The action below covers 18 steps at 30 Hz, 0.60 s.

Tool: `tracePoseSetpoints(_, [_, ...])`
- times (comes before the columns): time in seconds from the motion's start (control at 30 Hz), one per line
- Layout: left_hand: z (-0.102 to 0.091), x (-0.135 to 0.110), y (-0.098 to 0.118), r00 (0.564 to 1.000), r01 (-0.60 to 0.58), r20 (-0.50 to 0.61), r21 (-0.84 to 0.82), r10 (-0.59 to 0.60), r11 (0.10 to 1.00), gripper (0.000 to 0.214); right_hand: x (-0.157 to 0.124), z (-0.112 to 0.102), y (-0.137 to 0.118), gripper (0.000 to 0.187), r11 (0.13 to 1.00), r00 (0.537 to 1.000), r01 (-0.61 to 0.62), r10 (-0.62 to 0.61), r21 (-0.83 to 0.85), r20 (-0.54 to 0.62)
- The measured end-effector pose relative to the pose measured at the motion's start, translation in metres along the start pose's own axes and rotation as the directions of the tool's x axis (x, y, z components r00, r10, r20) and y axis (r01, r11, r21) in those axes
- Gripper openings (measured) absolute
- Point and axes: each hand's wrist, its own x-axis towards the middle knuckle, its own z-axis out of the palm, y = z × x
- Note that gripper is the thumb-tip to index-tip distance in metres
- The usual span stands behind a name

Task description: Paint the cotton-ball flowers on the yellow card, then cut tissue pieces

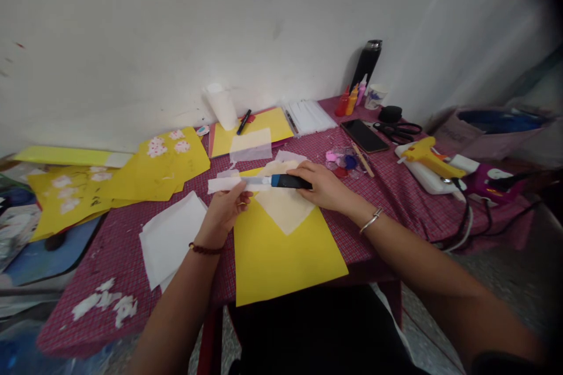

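Observation:
My right hand [320,183] is closed around the black-and-blue handle of a knife [288,181], its pale blade pointing left. My left hand [229,204] pinches a folded piece of thin white paper [224,183] at the blade's far end. Blade and paper meet there; whether the blade lies inside the fold I cannot tell. Beneath both hands a cream paper sheet [288,211] lies cornerwise on a yellow sheet [285,263] near the table's front edge. More thin white paper [251,145] lies just behind the knife.
Yellow sheets with pink-white blossoms [165,158] spread at the left, near white sheets [173,240] and torn scraps [105,302]. Paint pots [341,161], a phone [365,135], scissors [398,131] and a yellow glue gun [428,158] with cords sit right. A black flask [367,63] stands behind.

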Motion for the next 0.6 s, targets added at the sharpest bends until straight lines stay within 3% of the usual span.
tracePoseSetpoints(0.43, [0.0043,-0.0018,-0.0083,0.997,-0.066,0.063,0.225,0.053,0.972,0.028,-0.0014,0.0061,-0.0026,0.046,0.995,0.998,0.047,-0.051,0.083,0.046])
tracePoseSetpoints(0.6, [-0.005,0.0042,-0.0114,0.992,-0.063,0.121,0.35,0.022,0.935,0.026,-0.0007,0.0062,0.0011,0.046,0.993,0.996,0.064,-0.07,0.098,0.059])
